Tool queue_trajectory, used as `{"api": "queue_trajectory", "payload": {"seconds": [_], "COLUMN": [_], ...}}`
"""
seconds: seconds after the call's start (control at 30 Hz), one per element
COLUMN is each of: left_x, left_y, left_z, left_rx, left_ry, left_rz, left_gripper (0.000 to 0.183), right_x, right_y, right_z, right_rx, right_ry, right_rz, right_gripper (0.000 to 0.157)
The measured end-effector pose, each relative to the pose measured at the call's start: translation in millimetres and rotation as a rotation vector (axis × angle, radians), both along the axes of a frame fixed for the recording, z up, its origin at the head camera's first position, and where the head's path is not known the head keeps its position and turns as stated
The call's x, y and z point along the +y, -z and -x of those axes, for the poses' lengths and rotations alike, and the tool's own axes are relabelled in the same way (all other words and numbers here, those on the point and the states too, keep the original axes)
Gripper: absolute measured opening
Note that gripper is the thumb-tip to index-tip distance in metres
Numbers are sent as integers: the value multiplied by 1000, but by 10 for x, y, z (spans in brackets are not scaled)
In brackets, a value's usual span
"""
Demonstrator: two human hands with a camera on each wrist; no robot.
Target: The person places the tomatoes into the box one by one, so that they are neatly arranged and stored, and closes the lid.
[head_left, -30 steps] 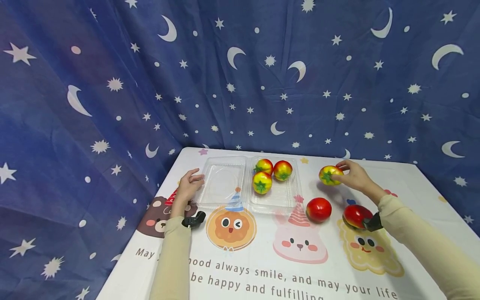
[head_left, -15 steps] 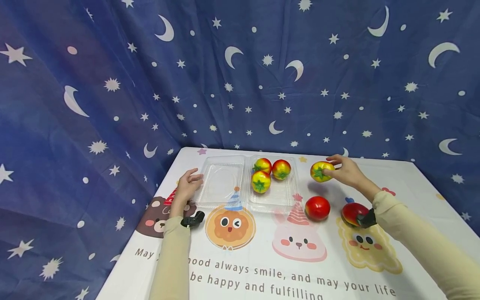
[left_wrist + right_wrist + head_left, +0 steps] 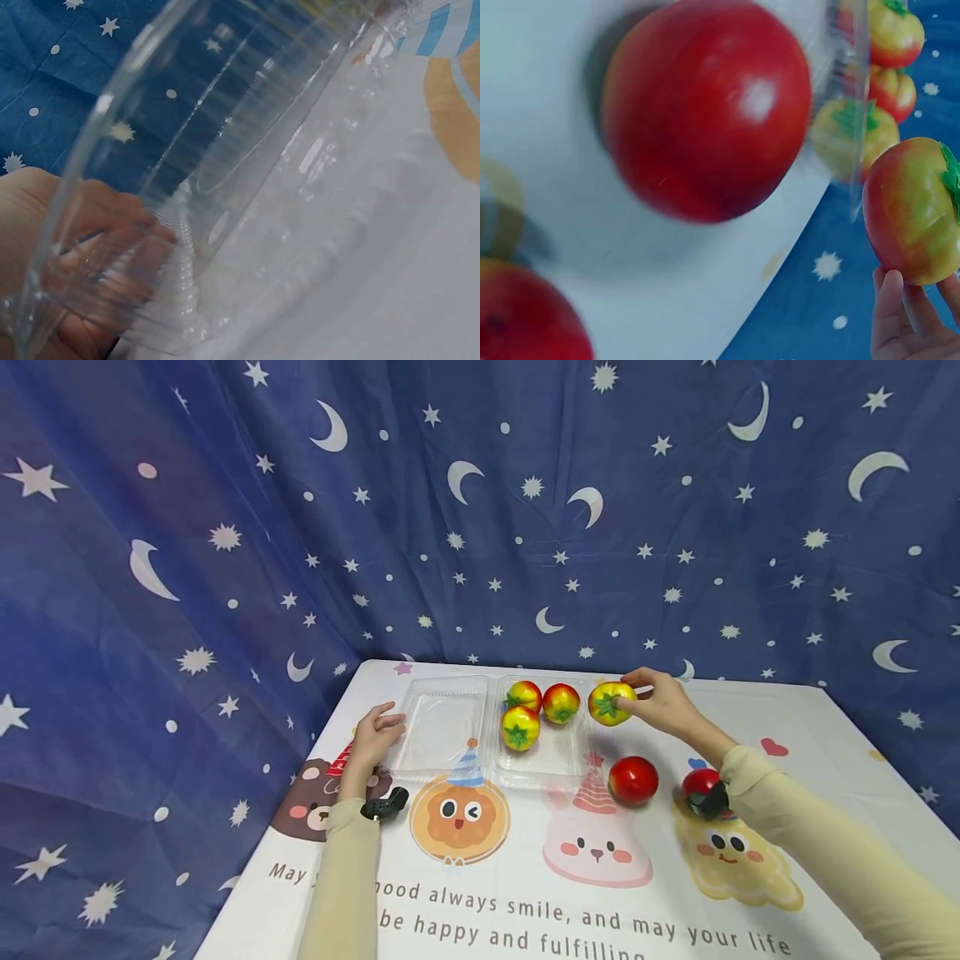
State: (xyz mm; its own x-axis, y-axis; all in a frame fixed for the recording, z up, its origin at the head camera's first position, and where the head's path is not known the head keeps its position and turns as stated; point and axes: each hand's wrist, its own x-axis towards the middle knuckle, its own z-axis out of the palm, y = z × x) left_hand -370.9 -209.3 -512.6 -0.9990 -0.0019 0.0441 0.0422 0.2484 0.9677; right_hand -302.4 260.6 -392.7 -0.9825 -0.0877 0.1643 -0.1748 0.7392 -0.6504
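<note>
My right hand (image 3: pixel 660 702) pinches a yellow-and-red persimmon (image 3: pixel 612 703) with a green calyx, raised at the right rim of a clear plastic clamshell box. In the right wrist view, fingertips touch this persimmon (image 3: pixel 915 214) from below. Inside the box's right half (image 3: pixel 543 762) lie two persimmons at the back, one (image 3: pixel 561 703) on the right, and another persimmon (image 3: pixel 521 728) in front. My left hand (image 3: pixel 375 739) rests at the outer edge of the opened lid (image 3: pixel 442 731), fingers loosely bent. The left wrist view shows that hand (image 3: pixel 97 255) through clear plastic.
Two more red fruits lie on the table: a whole round one (image 3: pixel 633 780) right of the box, and another red fruit (image 3: pixel 702 787) partly hidden by the right wrist camera (image 3: pixel 712 802). A blue star-patterned curtain (image 3: pixel 480 527) hangs behind the white printed tablecloth (image 3: pixel 510 927).
My right hand has carried the persimmon leftward, from above the table at the right up to the box's right rim. The left hand has stayed by the lid.
</note>
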Motion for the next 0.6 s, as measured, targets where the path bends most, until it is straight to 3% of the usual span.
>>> {"api": "queue_trajectory", "payload": {"seconds": [0.6], "left_x": [-8], "left_y": [-23], "left_z": [-29], "left_rx": [-9], "left_ry": [-2], "left_rz": [-8], "left_gripper": [57], "right_x": [-527], "right_y": [-17], "right_z": [3], "right_rx": [-40], "right_ry": [-79], "right_rz": [37], "right_gripper": [47]}}
